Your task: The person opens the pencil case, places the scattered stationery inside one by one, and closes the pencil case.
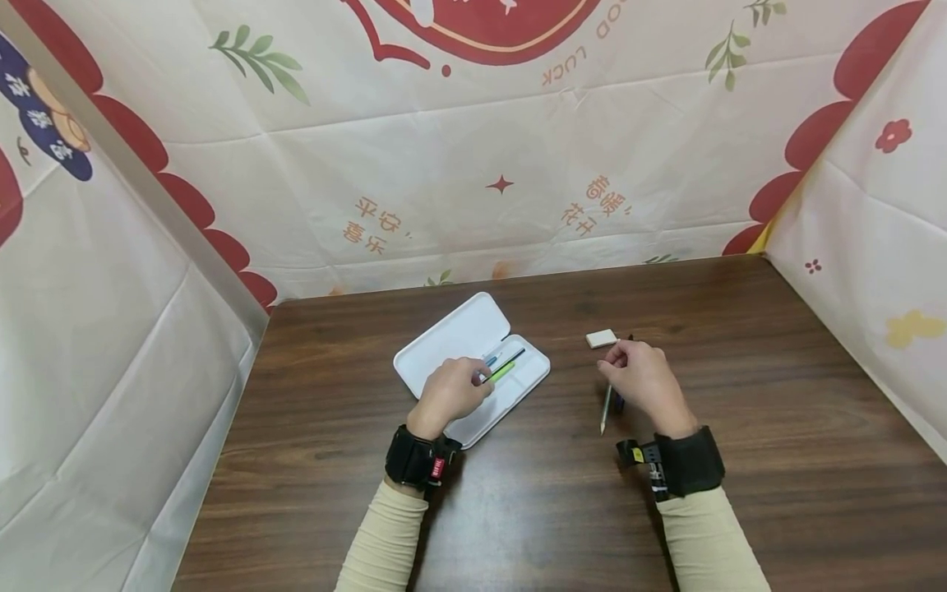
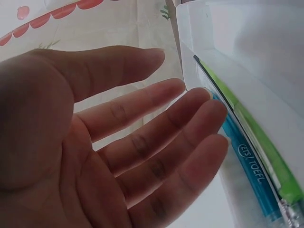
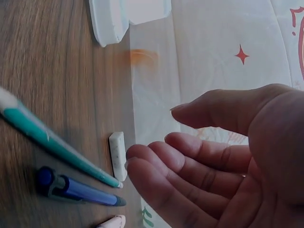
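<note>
1. One white case [image 1: 533,374] lies unfolded on the worktop [image 1: 296,452], at 9 o'clock from the right hand [image 1: 642,382]; its lid [image 1: 453,333] lies towards 10 o'clock, its tray towards 4.
2. Three pens lie in the tray: one teal [image 2: 247,161], one black [image 1: 512,359], one green [image 2: 259,137]. They sit side by side, at 2 o'clock from the left hand [image 1: 451,390].
3. The left hand is over the case, its grip empty, four fingers and thumb loosely extended. Fingertips are near the pens; whether they touch cannot be told.
4. The right hand is above one pencil [image 3: 52,142] and one blue pen [image 3: 85,190], its grip empty too, the fingers slightly bent and the thumb apart from them.
5. The pencil's sharpened end points to 6 o'clock; the blue pen lies just beside it.
6. One eraser [image 1: 601,338] lies at 10 o'clock from the right hand.
7. One pale object [image 3: 114,222], partly cut off, shows in the right wrist view; its kind is unclear.
8. Two black bands [image 1: 411,457] circle the wrists, one on each.
</note>
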{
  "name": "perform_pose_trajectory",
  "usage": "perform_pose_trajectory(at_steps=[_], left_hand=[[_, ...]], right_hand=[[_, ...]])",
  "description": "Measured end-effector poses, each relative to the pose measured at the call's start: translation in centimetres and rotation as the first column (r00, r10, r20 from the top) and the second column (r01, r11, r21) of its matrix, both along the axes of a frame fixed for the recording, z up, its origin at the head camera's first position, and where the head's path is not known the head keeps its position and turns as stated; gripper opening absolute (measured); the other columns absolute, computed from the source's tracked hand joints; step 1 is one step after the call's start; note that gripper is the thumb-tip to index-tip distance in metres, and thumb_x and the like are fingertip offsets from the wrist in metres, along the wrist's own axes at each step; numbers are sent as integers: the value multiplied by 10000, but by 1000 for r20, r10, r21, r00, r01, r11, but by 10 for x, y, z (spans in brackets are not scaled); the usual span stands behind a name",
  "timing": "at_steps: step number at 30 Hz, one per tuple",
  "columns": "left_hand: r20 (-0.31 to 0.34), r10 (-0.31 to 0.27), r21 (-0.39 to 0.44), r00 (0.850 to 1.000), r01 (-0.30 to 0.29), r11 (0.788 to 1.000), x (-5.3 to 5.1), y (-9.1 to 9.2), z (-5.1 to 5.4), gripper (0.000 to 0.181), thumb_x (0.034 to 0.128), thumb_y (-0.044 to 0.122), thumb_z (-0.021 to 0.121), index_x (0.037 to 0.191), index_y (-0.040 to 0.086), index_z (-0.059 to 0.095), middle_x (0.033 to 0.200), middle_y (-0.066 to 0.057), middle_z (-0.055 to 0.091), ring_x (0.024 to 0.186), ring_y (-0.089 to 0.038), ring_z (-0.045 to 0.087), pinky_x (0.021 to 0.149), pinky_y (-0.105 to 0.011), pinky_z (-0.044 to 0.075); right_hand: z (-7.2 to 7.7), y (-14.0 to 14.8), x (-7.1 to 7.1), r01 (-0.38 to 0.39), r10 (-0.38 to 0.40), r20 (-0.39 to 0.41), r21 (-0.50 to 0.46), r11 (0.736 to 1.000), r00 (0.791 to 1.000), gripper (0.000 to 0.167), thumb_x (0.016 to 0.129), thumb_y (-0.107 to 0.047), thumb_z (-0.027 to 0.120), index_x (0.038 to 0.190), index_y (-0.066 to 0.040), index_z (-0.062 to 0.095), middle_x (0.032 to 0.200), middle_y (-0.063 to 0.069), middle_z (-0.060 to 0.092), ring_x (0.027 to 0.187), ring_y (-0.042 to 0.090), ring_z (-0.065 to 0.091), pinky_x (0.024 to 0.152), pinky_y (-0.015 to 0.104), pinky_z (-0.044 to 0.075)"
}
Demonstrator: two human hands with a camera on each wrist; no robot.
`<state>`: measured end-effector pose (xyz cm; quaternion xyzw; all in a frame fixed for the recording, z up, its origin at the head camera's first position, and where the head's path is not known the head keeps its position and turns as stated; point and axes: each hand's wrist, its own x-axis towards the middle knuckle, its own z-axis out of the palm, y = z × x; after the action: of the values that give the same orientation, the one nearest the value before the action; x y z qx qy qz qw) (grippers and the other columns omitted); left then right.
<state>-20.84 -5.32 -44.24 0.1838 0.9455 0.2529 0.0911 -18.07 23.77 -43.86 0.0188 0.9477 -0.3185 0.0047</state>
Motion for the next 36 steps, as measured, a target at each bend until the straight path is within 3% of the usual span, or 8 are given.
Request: perform_pose_trajectory(at_steps=[10, 18, 25, 36], left_hand=[[15, -4, -4, 1000, 4, 1000, -1, 1, -2, 216, 929, 223, 670, 1085, 94, 746, 966, -75, 725, 763, -167, 616, 615, -293, 453], [27, 1, -6, 1000, 0, 1000, 0, 1, -2, 232, 931, 238, 672, 1101, 94, 740, 967, -74, 726, 788, -182, 635, 623, -305, 463], [20, -4, -11, 1000, 4, 1000, 0, 1, -2, 243, 921, 249, 683, 1103, 97, 738, 954, -65, 732, 809, -191, 655, 642, -316, 479], [15, -17, -13, 1000, 17, 1000, 0, 2, -2, 248, 924, 251, 683, 1108, 95, 738, 947, -60, 733, 803, -186, 656, 643, -312, 477]], right_hand=[[0, 7, 1, 27, -30, 54, 47, 998, 998, 169, 937, -150, 591, 896, 8, 630, 841, 128, 591, 697, 235, 523, 582, 317, 397], [-6, 10, -2, 125, -128, 126, 30, 992, 984, 212, 934, -185, 602, 829, -14, 671, 1021, 205, 627, 765, 277, 538, 589, 314, 402], [-12, 10, -3, 202, -203, 135, 20, 979, 970, 263, 935, -215, 609, 774, -22, 683, 767, 94, 630, 695, 245, 568, 538, 306, 409], [-19, 12, -4, 253, -253, 163, 21, 967, 953, 289, 945, -233, 591, 733, -43, 636, 661, 59, 597, 605, 208, 557, 499, 299, 404]])
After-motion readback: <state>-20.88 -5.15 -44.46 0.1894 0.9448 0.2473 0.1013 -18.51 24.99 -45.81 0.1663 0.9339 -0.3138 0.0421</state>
